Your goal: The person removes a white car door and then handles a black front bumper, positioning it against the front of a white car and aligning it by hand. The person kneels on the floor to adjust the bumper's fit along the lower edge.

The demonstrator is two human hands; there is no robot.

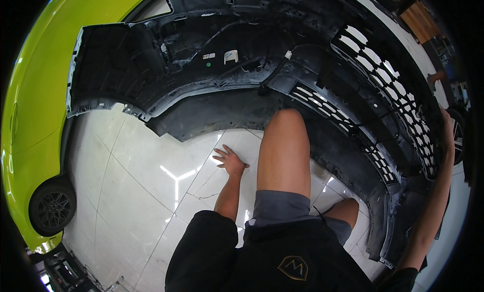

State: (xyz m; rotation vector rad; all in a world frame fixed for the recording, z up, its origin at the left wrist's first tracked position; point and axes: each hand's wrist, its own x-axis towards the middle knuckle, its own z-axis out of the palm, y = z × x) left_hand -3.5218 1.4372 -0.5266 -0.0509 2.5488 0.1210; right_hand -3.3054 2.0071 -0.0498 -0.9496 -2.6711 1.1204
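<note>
A large black plastic car bumper [121, 60] with honeycomb grille openings lies with its inner side up, curving across the upper and right view. My left hand [231, 160] rests on the white tiled floor [136, 161], fingers spread, short of the bumper's lower edge. My right hand [446, 121] grips the bumper's outer edge at the far right, its fingertips partly hidden. A small white connector on a black cable sits on the inner side. My bent bare knee reaches up to the lower strip of the bumper.
A lime-green car [30, 115] with a dark wheel [53, 206] stands along the left. A pale panel and another wheel show at the far right, below a wooden box [418, 22] and what looks like another person's hand [434, 78]. Dark equipment is at bottom left.
</note>
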